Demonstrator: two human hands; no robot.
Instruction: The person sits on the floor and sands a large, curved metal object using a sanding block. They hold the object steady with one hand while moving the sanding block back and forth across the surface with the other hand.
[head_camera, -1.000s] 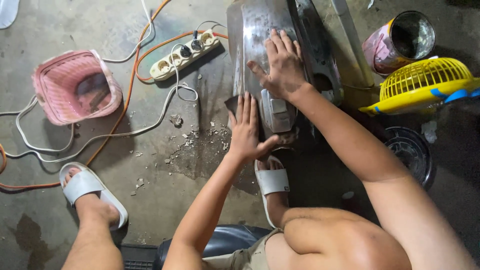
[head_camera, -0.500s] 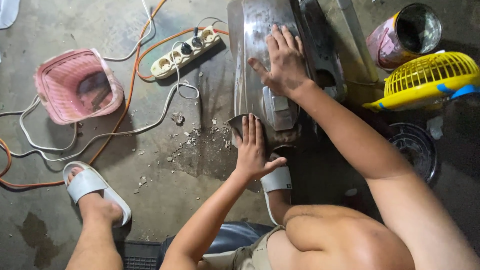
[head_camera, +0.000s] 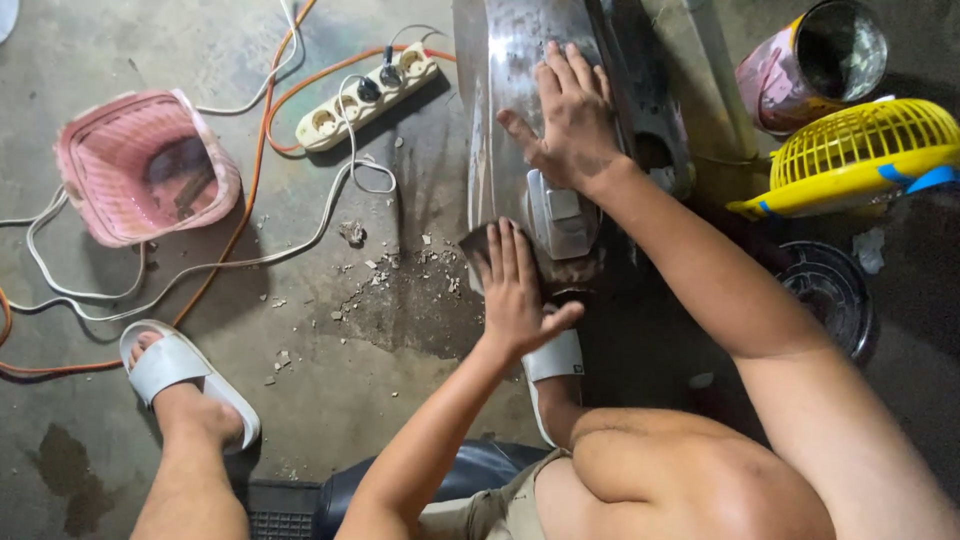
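A long grey vehicle body panel (head_camera: 510, 90) lies on the concrete floor in front of me. My right hand (head_camera: 572, 118) presses flat on its upper part, fingers spread. My left hand (head_camera: 515, 290) lies flat at the panel's near end, pressing a small dark piece of sandpaper (head_camera: 474, 245) against the surface. A pale oblong fitting (head_camera: 560, 212) on the panel sits between the two hands. Grey dust and flakes (head_camera: 400, 275) are scattered on the floor to the left of the panel.
A pink basket (head_camera: 140, 165) stands at the left. A white power strip (head_camera: 365, 95) with orange and white cables runs across the floor. A paint can (head_camera: 810, 65), a yellow fan guard (head_camera: 860, 155) and a dark round grille (head_camera: 830, 290) are at the right. My feet wear white slides (head_camera: 185, 375).
My left hand has slid down the panel toward me with the sandpaper under it. My right hand has stayed pressed on the upper part.
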